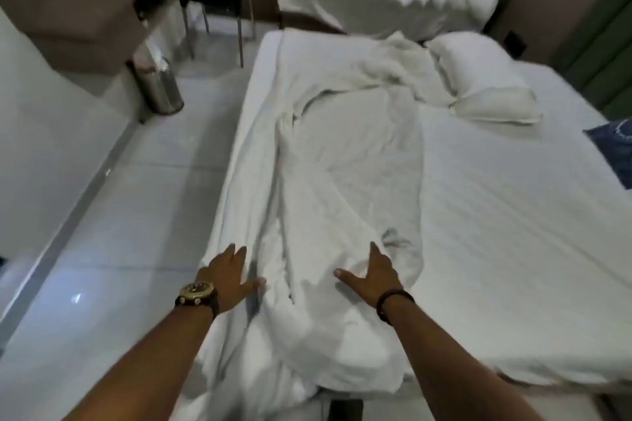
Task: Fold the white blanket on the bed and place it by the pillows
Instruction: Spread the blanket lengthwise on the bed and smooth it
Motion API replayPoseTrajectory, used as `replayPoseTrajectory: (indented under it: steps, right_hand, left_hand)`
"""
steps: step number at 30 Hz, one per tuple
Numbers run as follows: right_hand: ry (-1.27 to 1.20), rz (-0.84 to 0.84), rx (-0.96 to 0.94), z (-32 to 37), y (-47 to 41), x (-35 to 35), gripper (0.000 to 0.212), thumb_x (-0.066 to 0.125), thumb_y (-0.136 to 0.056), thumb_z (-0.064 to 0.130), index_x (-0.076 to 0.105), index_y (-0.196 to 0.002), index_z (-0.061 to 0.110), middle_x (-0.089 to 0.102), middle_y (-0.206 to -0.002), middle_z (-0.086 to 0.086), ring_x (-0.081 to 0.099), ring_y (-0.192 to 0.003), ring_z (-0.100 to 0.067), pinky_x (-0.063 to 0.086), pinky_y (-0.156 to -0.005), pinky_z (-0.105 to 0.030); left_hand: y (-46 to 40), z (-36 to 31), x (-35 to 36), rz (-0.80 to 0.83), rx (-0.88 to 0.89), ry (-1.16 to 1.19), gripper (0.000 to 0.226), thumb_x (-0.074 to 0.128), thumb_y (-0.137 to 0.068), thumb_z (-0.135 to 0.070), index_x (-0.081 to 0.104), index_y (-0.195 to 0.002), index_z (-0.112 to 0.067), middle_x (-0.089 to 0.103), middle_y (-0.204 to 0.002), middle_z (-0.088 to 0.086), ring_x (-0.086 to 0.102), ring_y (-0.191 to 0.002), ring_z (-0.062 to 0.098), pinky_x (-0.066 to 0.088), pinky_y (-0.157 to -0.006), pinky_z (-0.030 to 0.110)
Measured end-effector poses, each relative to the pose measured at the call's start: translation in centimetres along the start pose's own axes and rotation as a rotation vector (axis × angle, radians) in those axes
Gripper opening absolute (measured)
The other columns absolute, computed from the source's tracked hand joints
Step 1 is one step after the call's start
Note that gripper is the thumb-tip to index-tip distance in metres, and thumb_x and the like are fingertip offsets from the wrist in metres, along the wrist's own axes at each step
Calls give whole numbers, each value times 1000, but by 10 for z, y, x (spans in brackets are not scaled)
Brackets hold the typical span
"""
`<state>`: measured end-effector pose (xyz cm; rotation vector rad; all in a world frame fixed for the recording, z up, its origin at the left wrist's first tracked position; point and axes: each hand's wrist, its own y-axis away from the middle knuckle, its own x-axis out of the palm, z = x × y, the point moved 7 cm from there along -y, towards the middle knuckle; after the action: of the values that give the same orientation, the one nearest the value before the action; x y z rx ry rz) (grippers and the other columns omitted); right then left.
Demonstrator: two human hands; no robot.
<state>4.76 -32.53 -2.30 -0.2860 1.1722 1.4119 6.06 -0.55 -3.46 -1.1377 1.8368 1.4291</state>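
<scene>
The left hand (229,273) and right hand (375,275) press flat, fingers spread, on the near end of the white blanket (345,181). It lies in 1 long, rumpled strip along the bed (513,215), reaching the pillow (485,79). Most folding remains.

Dim, cool indoor light, soft shadows. Glare spots on glossy floor (102,215). Whole frame soft, motion blur strongest at top; wide-angle bending at edges. Low detail in white bedding.
</scene>
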Motion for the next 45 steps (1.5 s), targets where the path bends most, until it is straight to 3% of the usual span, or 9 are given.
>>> replayPoseTrajectory:
  steps: [9,14,21,25,31,35,38,40,45]
  right_hand:
    - [16,-18,231,-80,-43,54,137,80,-49,69,0,-151,26,28,-154,-12,27,-140,-38,25,-110,-60]
    - [1,28,127,-83,-47,59,56,69,-83,40,44,-124,10,61,-116,-16,57,-97,-33,44,-75,-35]
    - [88,-136,284,-183,-15,-53,42,61,-86,30,51,-121,9,61,-116,-26,59,-106,-43,46,-82,-40]
    - [58,-263,525,-260,9,-129,47,65,-84,26,52,-120,0,57,-120,-32,56,-109,-47,47,-85,-44]
    - [-173,-262,479,-246,11,-141,35,67,-85,21,60,-108,-5,57,-95,-19,53,-82,-32,41,-68,-32]
    - [-363,-162,360,-202,9,-126,20,67,-81,18,67,-95,4,65,-92,-16,61,-80,-30,49,-66,-34]
    - [-428,-98,307,-180,2,-110,27,68,-79,24,68,-102,10,69,-100,-14,64,-93,-33,54,-86,-46]
    - [-468,-29,288,-166,0,-97,38,69,-74,32,67,-107,13,70,-104,-12,65,-96,-32,53,-91,-49]
    - [-527,27,220,-144,-7,-76,49,66,-69,45,66,-110,18,71,-104,-9,68,-94,-30,54,-90,-51]
  left_hand:
    - [15,12,149,217,6,-11,120,52,-68,-85,6,-157,-19,5,-165,6,2,-151,31,16,-121,43]
    - [10,-10,155,88,-92,306,112,75,-52,-63,30,-146,-21,55,-133,1,54,-118,27,46,-97,37]
    - [0,-21,168,208,-124,95,7,59,-87,-19,52,-89,-17,64,-110,10,60,-92,26,43,-71,28]
    - [18,-44,189,442,0,-133,62,51,-95,-30,27,-150,-13,40,-151,10,44,-133,26,37,-105,29]
    - [99,-120,285,1022,259,-392,42,47,-100,-16,48,-141,-10,46,-147,13,48,-121,24,46,-97,28]
    - [102,-141,277,683,418,-388,53,25,-95,-51,69,-106,-23,64,-116,-6,53,-89,18,44,-93,32]
    - [90,-158,249,892,607,-52,74,46,-83,-71,66,-108,-5,64,-119,17,62,-85,33,50,-94,49]
    - [44,-151,197,184,577,-105,70,65,-66,-60,61,-116,-11,59,-116,17,61,-97,41,50,-82,47]
    - [-4,-101,156,-36,249,-496,140,83,-53,-59,-5,-156,-22,30,-151,22,41,-130,46,33,-102,62]
